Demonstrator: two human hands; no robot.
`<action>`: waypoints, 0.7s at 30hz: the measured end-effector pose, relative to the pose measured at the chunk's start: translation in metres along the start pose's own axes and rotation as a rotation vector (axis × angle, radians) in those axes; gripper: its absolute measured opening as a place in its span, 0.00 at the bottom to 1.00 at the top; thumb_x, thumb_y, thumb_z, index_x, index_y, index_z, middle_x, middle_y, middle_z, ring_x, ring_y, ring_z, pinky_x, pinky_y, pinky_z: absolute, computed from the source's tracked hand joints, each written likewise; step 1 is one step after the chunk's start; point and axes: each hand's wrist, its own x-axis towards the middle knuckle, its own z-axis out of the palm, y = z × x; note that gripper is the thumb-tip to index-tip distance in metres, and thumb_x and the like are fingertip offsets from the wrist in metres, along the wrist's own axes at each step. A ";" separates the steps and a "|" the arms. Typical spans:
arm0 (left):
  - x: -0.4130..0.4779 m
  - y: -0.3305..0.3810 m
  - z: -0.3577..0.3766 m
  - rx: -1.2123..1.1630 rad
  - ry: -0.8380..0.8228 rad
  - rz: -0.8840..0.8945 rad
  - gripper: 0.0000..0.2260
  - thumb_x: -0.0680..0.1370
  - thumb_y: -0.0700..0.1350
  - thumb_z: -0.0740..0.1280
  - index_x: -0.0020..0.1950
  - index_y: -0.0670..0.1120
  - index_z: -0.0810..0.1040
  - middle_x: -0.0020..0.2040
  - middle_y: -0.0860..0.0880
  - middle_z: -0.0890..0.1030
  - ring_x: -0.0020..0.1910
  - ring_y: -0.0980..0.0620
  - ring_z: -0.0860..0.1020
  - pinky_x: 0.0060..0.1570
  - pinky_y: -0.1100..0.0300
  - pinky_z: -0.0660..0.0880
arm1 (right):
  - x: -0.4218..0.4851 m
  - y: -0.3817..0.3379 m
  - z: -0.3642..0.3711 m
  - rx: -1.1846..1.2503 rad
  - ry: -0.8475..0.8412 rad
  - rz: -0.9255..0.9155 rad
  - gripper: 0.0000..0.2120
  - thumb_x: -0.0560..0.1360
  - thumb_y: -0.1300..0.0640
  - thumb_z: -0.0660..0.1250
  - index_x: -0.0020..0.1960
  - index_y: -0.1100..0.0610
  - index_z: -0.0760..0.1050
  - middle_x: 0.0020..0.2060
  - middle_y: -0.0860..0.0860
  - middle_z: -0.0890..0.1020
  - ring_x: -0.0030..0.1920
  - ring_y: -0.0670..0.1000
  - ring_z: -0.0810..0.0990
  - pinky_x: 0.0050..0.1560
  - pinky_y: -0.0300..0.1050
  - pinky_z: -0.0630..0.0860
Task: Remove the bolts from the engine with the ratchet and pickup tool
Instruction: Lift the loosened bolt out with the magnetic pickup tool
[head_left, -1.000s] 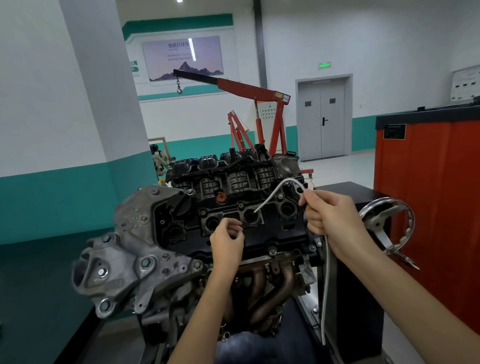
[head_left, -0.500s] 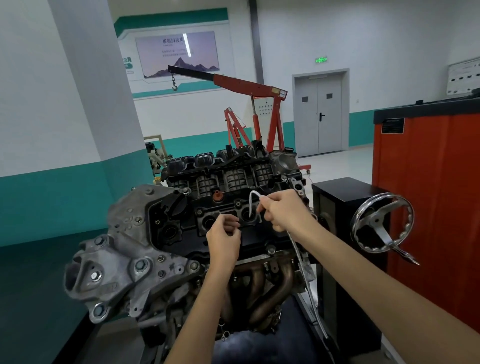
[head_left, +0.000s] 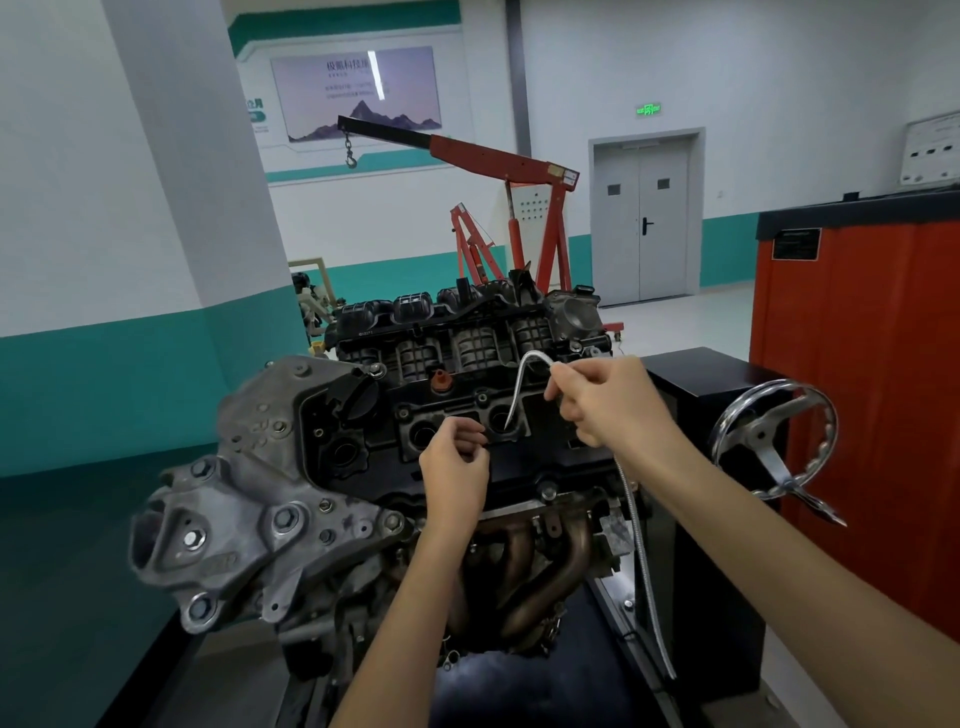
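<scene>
The engine (head_left: 291, 499) stands on a stand in front of me, its black valve cover (head_left: 467, 415) on top with round plug wells. My right hand (head_left: 608, 405) grips the flexible silver pickup tool (head_left: 517, 395), which arches over and dips its tip into one well; the rest of the tool hangs down past my right forearm. My left hand (head_left: 454, 467) rests on the valve cover just left of that well, fingers curled; whether it holds anything is hidden. No ratchet shows.
A chrome handwheel (head_left: 774, 441) juts from the black stand box (head_left: 691, 374) on the right. An orange cabinet (head_left: 857, 389) stands beyond it. A red engine hoist (head_left: 498, 166) is behind the engine, and a white-and-teal pillar (head_left: 197, 208) at left.
My right hand moved left over the valve cover, bending the pickup tool into a tight arch, and its tip went down into the well. My left hand stayed put.
</scene>
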 end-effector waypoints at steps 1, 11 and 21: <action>0.000 0.000 0.000 0.000 0.000 0.002 0.09 0.75 0.30 0.65 0.48 0.44 0.77 0.42 0.48 0.80 0.42 0.54 0.77 0.41 0.70 0.74 | -0.001 -0.002 -0.003 0.015 0.002 -0.002 0.16 0.80 0.56 0.61 0.36 0.59 0.78 0.20 0.46 0.70 0.21 0.46 0.63 0.20 0.37 0.59; -0.001 0.000 0.000 -0.004 -0.006 -0.008 0.08 0.75 0.30 0.65 0.48 0.43 0.77 0.43 0.48 0.80 0.40 0.56 0.76 0.40 0.73 0.74 | -0.003 -0.013 -0.023 0.150 0.007 -0.014 0.15 0.80 0.57 0.61 0.37 0.60 0.77 0.17 0.44 0.68 0.19 0.43 0.61 0.18 0.35 0.57; 0.001 -0.002 0.004 -0.002 -0.003 -0.013 0.09 0.75 0.31 0.65 0.48 0.44 0.77 0.43 0.48 0.80 0.41 0.56 0.76 0.39 0.72 0.74 | -0.007 -0.004 -0.024 0.166 0.101 -0.115 0.14 0.79 0.57 0.63 0.36 0.58 0.79 0.19 0.44 0.68 0.19 0.43 0.62 0.20 0.34 0.59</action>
